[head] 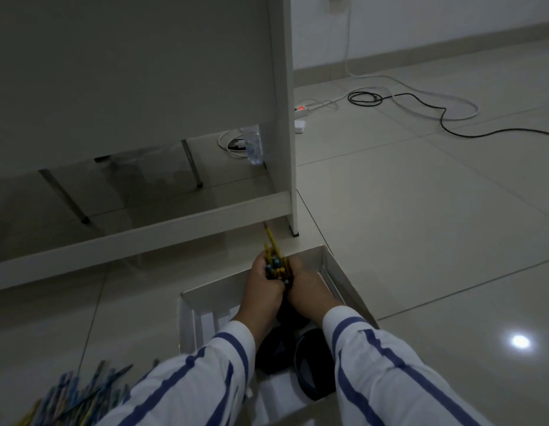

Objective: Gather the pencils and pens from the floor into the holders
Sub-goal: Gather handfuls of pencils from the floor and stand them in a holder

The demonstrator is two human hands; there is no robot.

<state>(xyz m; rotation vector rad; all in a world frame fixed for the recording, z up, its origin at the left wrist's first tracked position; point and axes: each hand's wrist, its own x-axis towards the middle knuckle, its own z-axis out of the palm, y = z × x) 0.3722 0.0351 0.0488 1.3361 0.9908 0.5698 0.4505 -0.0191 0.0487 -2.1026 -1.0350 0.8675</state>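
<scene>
A bundle of pencils and pens, yellow and blue, stands upright between both my hands above a white box. My left hand grips the bundle from the left. From the right my right hand wraps around it too. One yellow pencil sticks up higher than the others. Black round holders lie inside the box below my wrists; the one under the bundle is mostly hidden. A heap of loose pencils and pens lies on the floor at the bottom left.
A white desk frame with a low crossbar stands just beyond the box. A plastic bottle is under it. A power strip and cables lie on the tiled floor at the far right.
</scene>
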